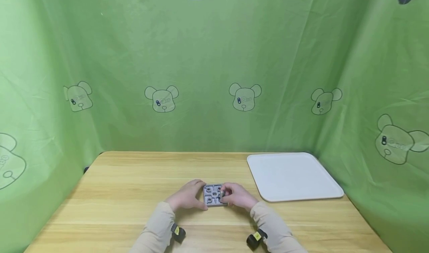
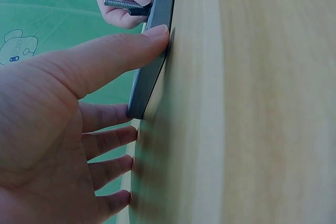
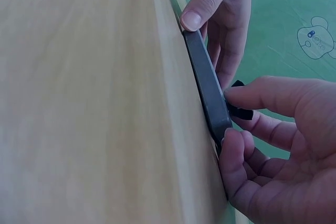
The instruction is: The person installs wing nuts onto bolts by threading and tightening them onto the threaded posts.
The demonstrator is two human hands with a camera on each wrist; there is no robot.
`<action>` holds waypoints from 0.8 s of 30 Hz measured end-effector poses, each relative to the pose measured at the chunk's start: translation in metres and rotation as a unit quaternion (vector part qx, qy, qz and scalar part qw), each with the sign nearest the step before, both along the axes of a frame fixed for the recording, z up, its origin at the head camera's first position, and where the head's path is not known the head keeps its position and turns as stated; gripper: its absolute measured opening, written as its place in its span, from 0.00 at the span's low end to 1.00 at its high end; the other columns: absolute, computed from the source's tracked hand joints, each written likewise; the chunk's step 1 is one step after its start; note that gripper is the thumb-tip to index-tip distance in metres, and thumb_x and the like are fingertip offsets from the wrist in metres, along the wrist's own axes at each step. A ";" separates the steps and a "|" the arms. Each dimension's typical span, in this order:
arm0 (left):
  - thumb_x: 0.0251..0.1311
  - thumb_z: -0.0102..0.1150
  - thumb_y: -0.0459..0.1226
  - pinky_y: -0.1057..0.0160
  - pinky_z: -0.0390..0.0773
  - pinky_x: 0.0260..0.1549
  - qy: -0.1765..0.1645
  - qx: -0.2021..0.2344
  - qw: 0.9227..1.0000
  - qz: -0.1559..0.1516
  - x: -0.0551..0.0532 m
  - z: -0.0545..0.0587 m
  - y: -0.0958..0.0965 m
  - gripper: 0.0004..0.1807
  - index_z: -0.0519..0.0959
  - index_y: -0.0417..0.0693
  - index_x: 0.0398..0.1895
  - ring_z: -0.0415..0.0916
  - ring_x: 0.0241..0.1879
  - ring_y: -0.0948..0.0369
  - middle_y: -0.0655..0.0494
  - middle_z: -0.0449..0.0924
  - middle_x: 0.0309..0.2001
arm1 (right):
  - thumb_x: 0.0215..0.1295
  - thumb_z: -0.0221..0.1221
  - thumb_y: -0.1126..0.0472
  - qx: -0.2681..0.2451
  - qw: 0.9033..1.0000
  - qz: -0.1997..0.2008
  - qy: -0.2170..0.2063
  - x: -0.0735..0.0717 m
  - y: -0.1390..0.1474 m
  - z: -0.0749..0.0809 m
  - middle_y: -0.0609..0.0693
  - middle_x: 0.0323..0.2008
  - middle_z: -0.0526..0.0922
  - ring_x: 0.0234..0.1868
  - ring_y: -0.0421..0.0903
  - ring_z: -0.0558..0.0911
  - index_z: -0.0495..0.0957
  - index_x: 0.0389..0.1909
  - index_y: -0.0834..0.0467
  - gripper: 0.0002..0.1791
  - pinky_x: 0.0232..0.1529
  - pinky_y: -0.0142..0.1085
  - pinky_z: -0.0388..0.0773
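Note:
A grey square plate (image 1: 214, 204) with rounded recesses and a central hole lies on the wooden table between both hands. My left hand (image 1: 188, 196) holds its left side, thumb at the near edge and a finger at the far edge; the other fingers (image 2: 110, 142) spread beside it. At the plate's right side, my right hand (image 1: 238, 195) pinches a small bolt (image 2: 121, 3) with a threaded metal shank and a dark end, over the plate. In the right wrist view, a black end of the piece (image 3: 240, 113) shows between thumb and fingers, and curled fingertips meet the plate's corner.
A white tray (image 1: 295, 176) lies at the table's back right, beyond the right hand. The wooden table (image 1: 134, 182) runs up to green curtains (image 1: 201, 130) at the back and sides. Black wrist cameras (image 1: 256, 239) hang at both sleeves.

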State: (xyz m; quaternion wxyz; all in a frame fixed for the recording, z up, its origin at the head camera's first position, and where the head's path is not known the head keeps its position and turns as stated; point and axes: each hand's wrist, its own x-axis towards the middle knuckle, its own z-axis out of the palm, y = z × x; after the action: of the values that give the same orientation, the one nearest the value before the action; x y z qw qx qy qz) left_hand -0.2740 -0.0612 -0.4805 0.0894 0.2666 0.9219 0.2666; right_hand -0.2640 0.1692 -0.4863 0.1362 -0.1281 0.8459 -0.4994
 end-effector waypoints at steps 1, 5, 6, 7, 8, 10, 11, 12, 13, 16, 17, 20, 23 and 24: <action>0.40 0.75 0.51 0.44 0.63 0.71 0.000 -0.001 1.000 0.000 0.000 -0.001 0.000 0.51 0.65 0.40 0.69 0.62 0.69 0.45 0.42 0.65 0.70 | 0.49 0.64 0.68 0.001 1.000 0.001 0.001 0.000 0.000 0.000 0.46 0.25 0.70 0.24 0.41 0.71 0.74 0.33 0.64 0.11 0.22 0.27 0.72; 0.40 0.75 0.51 0.44 0.63 0.71 0.000 -0.001 1.000 0.000 0.000 -0.002 0.000 0.51 0.64 0.40 0.69 0.63 0.69 0.45 0.42 0.65 0.70 | 0.49 0.65 0.68 0.005 1.000 0.003 0.001 0.000 0.000 0.001 0.46 0.25 0.71 0.25 0.41 0.71 0.73 0.32 0.64 0.11 0.22 0.27 0.74; 0.40 0.75 0.51 0.44 0.63 0.71 -0.001 -0.001 1.000 0.000 0.000 -0.002 0.000 0.51 0.64 0.40 0.69 0.63 0.69 0.45 0.42 0.65 0.70 | 0.49 0.65 0.68 0.007 1.000 0.004 0.000 0.000 0.001 0.001 0.47 0.25 0.71 0.26 0.41 0.71 0.73 0.32 0.64 0.12 0.23 0.28 0.74; 0.40 0.75 0.51 0.44 0.63 0.71 -0.001 -0.001 1.000 0.001 -0.001 -0.002 0.000 0.51 0.64 0.40 0.69 0.63 0.69 0.45 0.42 0.65 0.70 | 0.49 0.66 0.68 0.008 1.000 0.006 0.000 -0.001 0.001 0.001 0.47 0.26 0.71 0.26 0.41 0.71 0.73 0.32 0.63 0.12 0.23 0.28 0.75; 0.40 0.75 0.51 0.44 0.63 0.71 -0.001 -0.001 1.000 0.001 0.000 -0.002 0.000 0.51 0.64 0.40 0.69 0.63 0.69 0.45 0.42 0.65 0.70 | 0.48 0.66 0.68 0.008 1.000 0.007 -0.001 -0.001 0.002 0.001 0.47 0.26 0.71 0.26 0.41 0.72 0.73 0.32 0.63 0.12 0.23 0.28 0.75; 0.40 0.75 0.51 0.44 0.63 0.71 -0.001 0.000 1.000 0.001 0.000 -0.002 0.000 0.51 0.65 0.40 0.69 0.63 0.69 0.45 0.42 0.65 0.70 | 0.48 0.66 0.68 0.007 1.000 0.013 -0.002 -0.003 0.003 0.000 0.47 0.26 0.71 0.27 0.42 0.72 0.73 0.33 0.63 0.13 0.23 0.28 0.75; 0.40 0.75 0.51 0.45 0.63 0.71 -0.001 0.000 1.000 0.002 0.000 -0.002 0.000 0.51 0.65 0.40 0.69 0.63 0.69 0.45 0.43 0.65 0.70 | 0.47 0.66 0.68 0.005 1.000 0.018 -0.002 -0.003 0.004 0.000 0.47 0.26 0.71 0.27 0.42 0.72 0.73 0.33 0.63 0.13 0.24 0.28 0.75; 0.40 0.75 0.51 0.45 0.63 0.71 -0.001 0.001 1.000 0.002 0.000 -0.001 0.000 0.51 0.65 0.40 0.69 0.63 0.69 0.46 0.43 0.65 0.69 | 0.47 0.66 0.68 0.004 1.000 0.023 -0.003 -0.004 0.005 0.000 0.47 0.27 0.71 0.28 0.42 0.72 0.73 0.33 0.63 0.13 0.24 0.28 0.75; 0.40 0.75 0.51 0.45 0.63 0.71 0.000 0.002 1.000 0.002 0.000 -0.001 0.000 0.51 0.65 0.40 0.69 0.63 0.69 0.46 0.43 0.65 0.69 | 0.47 0.66 0.68 0.002 1.000 0.028 -0.004 -0.005 0.007 -0.001 0.47 0.27 0.71 0.28 0.42 0.72 0.73 0.34 0.63 0.14 0.24 0.28 0.75; 0.40 0.75 0.51 0.45 0.63 0.71 0.000 0.003 1.000 0.002 0.000 -0.001 0.000 0.51 0.65 0.39 0.69 0.63 0.69 0.45 0.42 0.65 0.69 | 0.47 0.65 0.68 -0.007 0.999 0.045 -0.013 -0.008 0.012 -0.003 0.47 0.28 0.71 0.30 0.43 0.72 0.74 0.36 0.64 0.14 0.25 0.28 0.76; 0.40 0.75 0.51 0.45 0.63 0.71 0.000 0.003 1.000 0.002 0.000 -0.001 0.000 0.51 0.65 0.39 0.69 0.63 0.69 0.45 0.42 0.65 0.69 | 0.47 0.64 0.69 -0.010 0.999 0.049 -0.016 -0.008 0.013 -0.004 0.47 0.28 0.71 0.30 0.43 0.71 0.74 0.37 0.64 0.14 0.25 0.27 0.75; 0.40 0.75 0.51 0.45 0.63 0.71 0.001 0.002 1.000 0.001 0.001 0.000 0.000 0.51 0.65 0.39 0.68 0.63 0.69 0.45 0.42 0.65 0.69 | 0.45 0.59 0.71 -0.016 0.998 0.057 -0.020 -0.010 0.015 -0.004 0.48 0.30 0.72 0.32 0.43 0.71 0.75 0.38 0.65 0.15 0.26 0.26 0.75; 0.40 0.75 0.51 0.45 0.63 0.71 0.002 0.001 1.000 0.000 0.000 0.000 -0.001 0.51 0.65 0.39 0.68 0.63 0.69 0.45 0.42 0.65 0.69 | 0.46 0.55 0.72 -0.022 0.998 0.055 -0.022 -0.009 0.015 -0.002 0.49 0.31 0.72 0.32 0.43 0.72 0.75 0.40 0.66 0.15 0.26 0.26 0.76; 0.40 0.75 0.51 0.45 0.63 0.71 0.003 0.001 1.000 0.000 0.000 0.000 -0.001 0.51 0.65 0.39 0.68 0.63 0.69 0.45 0.42 0.65 0.69 | 0.48 0.54 0.72 -0.022 0.998 0.053 -0.022 -0.009 0.014 -0.001 0.50 0.31 0.73 0.32 0.43 0.73 0.75 0.40 0.67 0.15 0.27 0.26 0.77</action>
State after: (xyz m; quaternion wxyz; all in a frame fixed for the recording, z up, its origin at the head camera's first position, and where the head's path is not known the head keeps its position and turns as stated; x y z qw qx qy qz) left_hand -0.2740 -0.0619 -0.4807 0.0868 0.2670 0.9220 0.2666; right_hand -0.2729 0.1836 -0.4876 0.1783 -0.1642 0.8236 -0.5128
